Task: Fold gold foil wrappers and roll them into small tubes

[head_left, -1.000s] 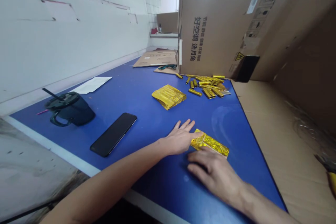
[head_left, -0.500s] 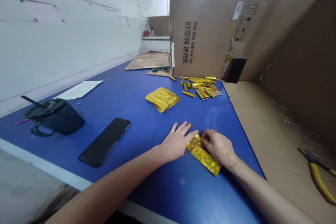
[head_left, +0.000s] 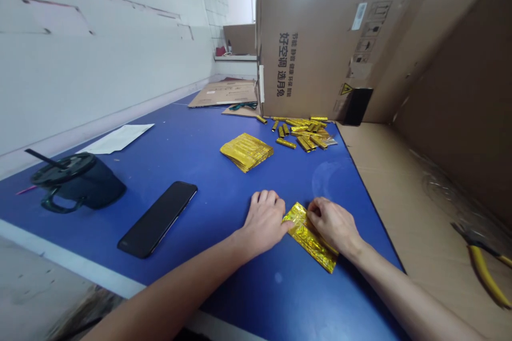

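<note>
A shiny gold foil piece [head_left: 314, 242] lies flat and slanted on the blue table [head_left: 224, 293] between my hands. My right hand [head_left: 333, 224] has its fingers bent together on the foil's right edge, pinching it. At the foil's left corner, the thumb of my left hand [head_left: 264, 218] touches the edge, while its other fingers rest curved on the table, with nothing visible in them. Farther back sits a stack of flat gold foil pieces [head_left: 247, 152]. Behind it to the right are several small rolled gold tubes [head_left: 306, 144] in a loose pile.
A black phone [head_left: 158, 218] and a dark mug with a straw [head_left: 82, 181] stand at the left, near a white paper [head_left: 118, 138]. A large cardboard box [head_left: 320, 48] rises behind. Yellow-handled pliers [head_left: 486, 274] lie on cardboard at the right.
My left hand has drawn back a little to the left off the foil, and its fingers have curled. More of the foil shows, looking wider. The right hand stays nearly in place.
</note>
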Demonstrator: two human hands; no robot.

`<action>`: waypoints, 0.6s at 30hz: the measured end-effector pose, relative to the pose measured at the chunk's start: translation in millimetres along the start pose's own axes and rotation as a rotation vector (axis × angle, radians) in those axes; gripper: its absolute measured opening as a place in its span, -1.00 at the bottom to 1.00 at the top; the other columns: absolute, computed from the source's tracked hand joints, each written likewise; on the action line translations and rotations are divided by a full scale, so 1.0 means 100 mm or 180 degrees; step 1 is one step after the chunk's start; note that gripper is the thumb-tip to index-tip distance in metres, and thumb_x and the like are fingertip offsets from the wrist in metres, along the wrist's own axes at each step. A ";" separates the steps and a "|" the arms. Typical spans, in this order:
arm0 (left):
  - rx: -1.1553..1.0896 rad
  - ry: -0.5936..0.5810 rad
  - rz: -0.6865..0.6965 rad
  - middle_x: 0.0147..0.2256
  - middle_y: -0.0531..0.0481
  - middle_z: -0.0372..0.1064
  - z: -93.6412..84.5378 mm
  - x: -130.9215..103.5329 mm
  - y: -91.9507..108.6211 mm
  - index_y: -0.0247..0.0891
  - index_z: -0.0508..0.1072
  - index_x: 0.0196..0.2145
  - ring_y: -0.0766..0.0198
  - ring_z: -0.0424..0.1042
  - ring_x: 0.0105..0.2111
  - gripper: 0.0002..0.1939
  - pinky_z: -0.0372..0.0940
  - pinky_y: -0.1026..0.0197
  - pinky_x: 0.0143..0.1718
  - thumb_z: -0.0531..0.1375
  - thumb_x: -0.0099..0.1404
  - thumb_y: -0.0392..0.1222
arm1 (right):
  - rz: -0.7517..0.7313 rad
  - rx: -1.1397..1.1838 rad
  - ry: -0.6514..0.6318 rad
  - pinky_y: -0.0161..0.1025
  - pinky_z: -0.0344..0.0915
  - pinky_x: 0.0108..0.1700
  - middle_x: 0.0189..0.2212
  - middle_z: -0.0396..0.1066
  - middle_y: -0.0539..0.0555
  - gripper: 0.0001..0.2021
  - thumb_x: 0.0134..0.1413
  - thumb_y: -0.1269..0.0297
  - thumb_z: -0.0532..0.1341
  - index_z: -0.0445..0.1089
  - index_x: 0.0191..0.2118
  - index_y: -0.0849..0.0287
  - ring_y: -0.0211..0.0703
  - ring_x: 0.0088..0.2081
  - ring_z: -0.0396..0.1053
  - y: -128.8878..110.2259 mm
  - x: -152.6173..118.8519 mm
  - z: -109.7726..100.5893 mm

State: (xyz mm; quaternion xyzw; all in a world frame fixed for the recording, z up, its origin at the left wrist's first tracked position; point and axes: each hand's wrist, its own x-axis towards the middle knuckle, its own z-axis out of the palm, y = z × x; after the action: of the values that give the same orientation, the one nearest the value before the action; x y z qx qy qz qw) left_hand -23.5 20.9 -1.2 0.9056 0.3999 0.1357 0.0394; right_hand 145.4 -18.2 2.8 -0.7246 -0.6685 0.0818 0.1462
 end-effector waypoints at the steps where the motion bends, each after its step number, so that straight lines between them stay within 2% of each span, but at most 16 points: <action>1: 0.0103 -0.0057 -0.0008 -0.31 -0.08 0.23 -0.02 -0.01 0.02 -0.29 0.31 -0.37 0.13 0.19 -0.22 -0.73 0.05 0.05 -0.17 0.12 0.12 0.00 | -0.0005 0.0007 0.0009 -0.36 0.03 -0.47 -0.50 0.36 -0.03 -0.86 -0.05 0.39 0.02 0.30 -0.47 0.12 -0.25 -0.47 0.29 0.00 0.00 0.01; 5: 0.0232 -0.0198 0.0111 -0.37 -0.06 0.24 -0.04 -0.02 0.05 -0.30 0.32 -0.42 0.15 0.21 -0.29 -0.74 0.09 0.12 -0.29 0.13 0.12 -0.01 | -0.0063 0.0052 0.0061 -0.35 0.04 -0.45 -0.49 0.33 -0.03 -0.86 -0.05 0.40 0.01 0.29 -0.48 0.12 -0.26 -0.45 0.28 0.00 -0.02 0.02; 10: -0.0049 -0.0289 0.0111 -0.40 -0.01 0.26 0.00 -0.02 0.07 -0.28 0.27 -0.39 0.20 0.25 -0.33 -0.84 0.12 0.17 -0.29 0.12 0.16 -0.13 | -0.0087 0.0163 0.0143 -0.34 0.05 -0.42 -0.49 0.29 -0.02 -0.85 -0.03 0.40 0.01 0.27 -0.49 0.13 -0.25 -0.44 0.26 0.01 -0.05 0.04; 13: -0.0709 -0.0300 -0.0006 -0.41 0.05 0.28 0.03 -0.03 0.07 -0.24 0.24 -0.31 0.27 0.27 -0.34 -0.90 0.15 0.25 -0.31 0.08 0.17 -0.25 | -0.0084 0.0285 0.0182 -0.34 0.05 -0.42 -0.49 0.28 -0.03 -0.86 -0.04 0.40 0.01 0.27 -0.50 0.13 -0.25 -0.44 0.26 0.02 -0.05 0.05; 18: -0.1946 0.0138 -0.0260 -0.46 0.12 0.24 0.01 -0.01 0.01 -0.21 0.20 -0.16 0.34 0.26 -0.40 -0.74 0.16 0.30 -0.31 0.04 0.15 -0.32 | -0.0068 0.0590 0.0249 -0.33 0.11 -0.39 -0.49 0.29 -0.04 -0.86 -0.01 0.36 0.01 0.28 -0.48 0.13 -0.26 -0.45 0.27 0.06 -0.03 0.06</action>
State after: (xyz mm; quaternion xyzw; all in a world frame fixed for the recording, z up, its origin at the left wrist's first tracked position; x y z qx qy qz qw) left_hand -23.6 19.4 -2.8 0.8318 0.3774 0.2673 0.3069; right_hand 149.2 -21.0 -4.9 -0.7034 -0.6595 0.1134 0.2395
